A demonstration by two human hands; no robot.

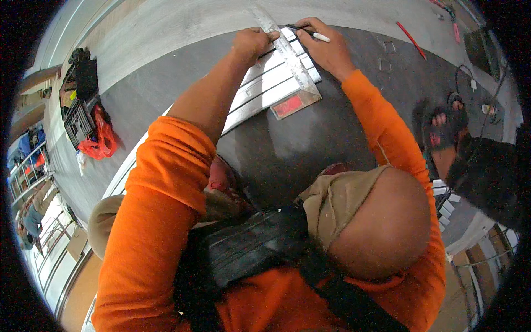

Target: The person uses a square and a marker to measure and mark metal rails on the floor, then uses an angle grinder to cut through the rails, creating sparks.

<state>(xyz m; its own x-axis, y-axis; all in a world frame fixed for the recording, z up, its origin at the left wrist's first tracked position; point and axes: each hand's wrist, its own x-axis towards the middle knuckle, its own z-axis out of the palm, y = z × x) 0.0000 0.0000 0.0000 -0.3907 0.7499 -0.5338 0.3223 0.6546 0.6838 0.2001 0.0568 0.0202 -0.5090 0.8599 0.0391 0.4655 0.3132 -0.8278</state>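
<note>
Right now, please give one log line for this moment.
left hand: pressing square | right hand: pen marking | work: metal profile

Square (287, 55): metal ruler blade with a red-faced block at its near end, lying flat and slanting across the strip.
Strip (260, 91): long pale ribbed metal piece, lying on the dark floor.
Marker (310, 32): white-bodied, tilting, tip touching the strip beside the blade.
</note>
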